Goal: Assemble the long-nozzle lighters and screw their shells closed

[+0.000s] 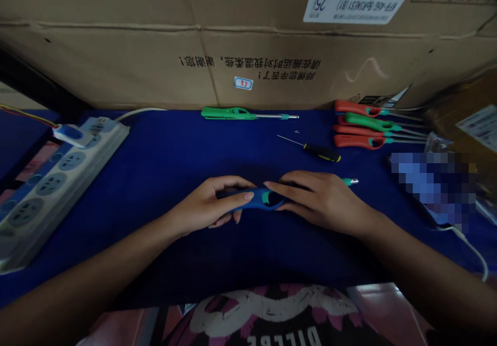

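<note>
A blue long-nosed lighter (259, 199) with a teal trigger lies across the blue cloth (163, 159) in front of me, its metal tip poking out to the right. My left hand (212, 205) is closed round its handle end. My right hand (318, 197) wraps over its front part, fingers curled on the body. A small black-handled screwdriver (319, 151) rests just beyond my right hand.
A green lighter (237, 113) lies at the back by the cardboard box (248, 51). Several red and green lighters (368, 126) are stacked at the back right. A white power strip (50, 180) runs along the left. A blurred device sits at right.
</note>
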Tool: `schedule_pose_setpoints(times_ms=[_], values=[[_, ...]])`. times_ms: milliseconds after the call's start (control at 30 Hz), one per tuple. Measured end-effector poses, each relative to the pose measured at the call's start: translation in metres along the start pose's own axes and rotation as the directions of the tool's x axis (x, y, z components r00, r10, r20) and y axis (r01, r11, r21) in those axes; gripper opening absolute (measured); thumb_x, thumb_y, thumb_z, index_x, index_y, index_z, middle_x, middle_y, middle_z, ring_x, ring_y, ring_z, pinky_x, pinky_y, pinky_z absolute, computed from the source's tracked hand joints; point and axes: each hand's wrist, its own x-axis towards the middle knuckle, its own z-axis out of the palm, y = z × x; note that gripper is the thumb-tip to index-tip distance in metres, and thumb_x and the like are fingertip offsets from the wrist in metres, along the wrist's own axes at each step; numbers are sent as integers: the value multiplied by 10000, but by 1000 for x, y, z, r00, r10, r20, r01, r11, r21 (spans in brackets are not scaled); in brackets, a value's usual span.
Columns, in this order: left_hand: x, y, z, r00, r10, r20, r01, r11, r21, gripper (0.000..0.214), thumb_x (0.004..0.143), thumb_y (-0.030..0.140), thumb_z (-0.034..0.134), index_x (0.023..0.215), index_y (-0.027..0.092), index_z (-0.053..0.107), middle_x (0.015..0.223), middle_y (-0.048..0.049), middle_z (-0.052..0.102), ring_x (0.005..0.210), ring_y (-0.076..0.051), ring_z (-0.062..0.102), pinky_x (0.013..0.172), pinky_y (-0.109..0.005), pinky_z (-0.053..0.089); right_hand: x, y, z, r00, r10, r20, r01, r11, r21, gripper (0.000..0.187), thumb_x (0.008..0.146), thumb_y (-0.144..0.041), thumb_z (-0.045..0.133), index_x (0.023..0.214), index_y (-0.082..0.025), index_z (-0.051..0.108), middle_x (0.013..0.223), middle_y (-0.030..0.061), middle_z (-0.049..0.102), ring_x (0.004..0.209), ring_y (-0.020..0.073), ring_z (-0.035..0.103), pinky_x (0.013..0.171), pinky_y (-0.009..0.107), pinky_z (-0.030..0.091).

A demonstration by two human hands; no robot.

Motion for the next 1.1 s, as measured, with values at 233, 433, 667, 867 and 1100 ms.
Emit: schedule_pose_setpoints(times_ms=[233,433,667,867,1100], values=[[-3,-14,0,719,694,-30,-558,603,571,315,922,225,707,1236,204,717,1100,-58,770,965,-174,754,881,-255,623,2,-1,0,998,24,-58,-22,999,27,320,1031,-266,525,1295,-127,641,1119,114,759,960,219,729,833,360,620],[-5,-17,9,666,745,25,-611,526,591,291,942,184,676,1231,170,705,1085,-67,789,942,-178,772,868,-252,641,4,-11,7,990,-1,-144,29,981,192,248,981,-146,567,1206,-116,668,1078,109,779,933,216,746,811,360,624],[-7,-19,15,693,720,14,-585,552,594,259,950,184,656,1202,149,702,1012,-70,796,841,-180,778,775,-250,639,4,-15,10,993,59,-103,-39,981,190,258,1004,-236,571,1225,-137,660,1074,104,787,912,218,758,781,359,620],[-2,-23,14,748,664,19,-550,603,578,175,944,258,689,1096,180,729,911,-28,767,762,-151,745,712,-233,603,4,-18,16,997,61,-47,-52,985,163,236,1034,-287,530,1085,-124,693,853,66,777,707,169,724,641,296,548],[2,-15,-9,840,539,-60,-442,745,500,191,991,299,598,1043,211,758,896,-28,760,716,-131,707,618,-198,551,4,-5,13,980,196,18,-197,969,150,251,1019,-342,558,1137,-168,694,944,57,766,832,182,734,748,303,563]])
